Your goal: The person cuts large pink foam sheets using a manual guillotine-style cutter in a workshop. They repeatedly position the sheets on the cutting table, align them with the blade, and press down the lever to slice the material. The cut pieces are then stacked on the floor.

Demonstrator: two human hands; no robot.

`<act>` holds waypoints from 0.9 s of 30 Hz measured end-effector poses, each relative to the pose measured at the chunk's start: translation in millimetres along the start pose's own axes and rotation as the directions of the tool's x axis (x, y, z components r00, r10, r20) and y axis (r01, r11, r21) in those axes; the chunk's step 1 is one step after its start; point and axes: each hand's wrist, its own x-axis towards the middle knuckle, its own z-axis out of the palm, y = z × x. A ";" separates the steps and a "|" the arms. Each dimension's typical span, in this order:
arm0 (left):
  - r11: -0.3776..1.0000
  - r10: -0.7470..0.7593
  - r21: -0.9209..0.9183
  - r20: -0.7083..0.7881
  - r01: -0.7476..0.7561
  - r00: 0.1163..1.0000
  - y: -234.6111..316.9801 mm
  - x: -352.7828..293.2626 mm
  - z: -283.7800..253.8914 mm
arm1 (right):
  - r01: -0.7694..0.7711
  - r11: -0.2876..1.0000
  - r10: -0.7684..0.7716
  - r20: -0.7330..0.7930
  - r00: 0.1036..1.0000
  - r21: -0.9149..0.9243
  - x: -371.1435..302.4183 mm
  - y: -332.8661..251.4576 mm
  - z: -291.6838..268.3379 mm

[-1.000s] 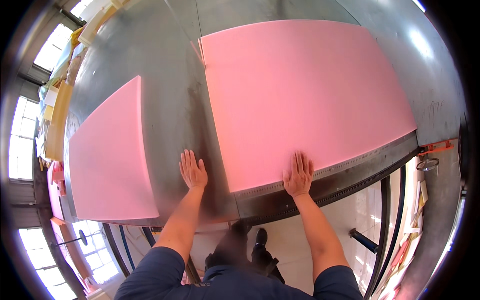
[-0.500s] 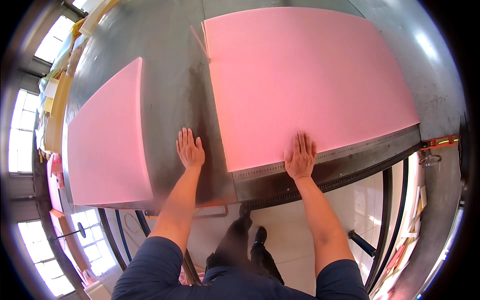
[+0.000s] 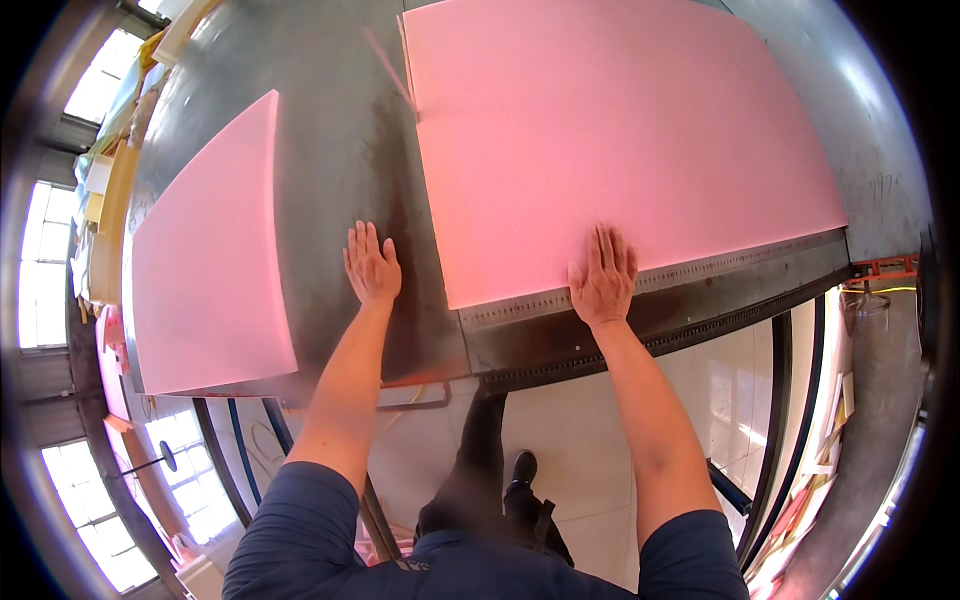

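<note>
A large pink foam sheet [image 3: 620,130] lies flat on the grey metal table [image 3: 335,190], its near edge running along a metal ruler strip [image 3: 720,262]. My right hand [image 3: 604,275] rests palm down over that near edge, fingers stretched onto the foam and the heel of the hand over the strip. Left of the sheet, my left hand [image 3: 371,265] is spread flat on bare metal, holding nothing. Farther left lies a smaller pink foam piece [image 3: 212,260], apart from my hand. A thin pink offcut [image 3: 388,66] leans away from the large sheet's left edge.
A dark toothed rail [image 3: 640,378] runs along the table's front edge. Orange-red metal parts [image 3: 885,268] sit at the right corner. Yellowish boards [image 3: 115,235] stand beyond the table on the left. Dark table legs [image 3: 782,400] reach down to the tiled floor [image 3: 590,480].
My view has tilted, so the table, sheets and both hands appear higher in the picture. Both hands keep about the same places relative to the foam.
</note>
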 end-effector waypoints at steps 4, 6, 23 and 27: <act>1.000 0.004 -0.007 -0.006 -0.004 1.000 -3.2 -1.4 2.8 | -0.004 1.000 0.004 -0.006 1.000 -0.002 -6.1 1.0 1.6; 1.000 0.003 -0.005 -0.014 -0.003 1.000 -6.1 -5.0 3.6 | 0.005 1.000 -0.005 0.002 1.000 -0.011 -7.8 0.7 2.1; 0.999 0.008 -0.038 -0.045 -0.009 0.999 -11.5 -13.3 10.8 | 0.000 1.000 0.000 -0.053 0.999 -0.003 -23.6 0.9 1.5; 0.995 0.082 -0.052 -0.148 -0.090 0.986 -21.2 -10.6 19.5 | 0.009 1.000 -0.008 -0.095 0.995 0.015 -29.5 -1.2 7.3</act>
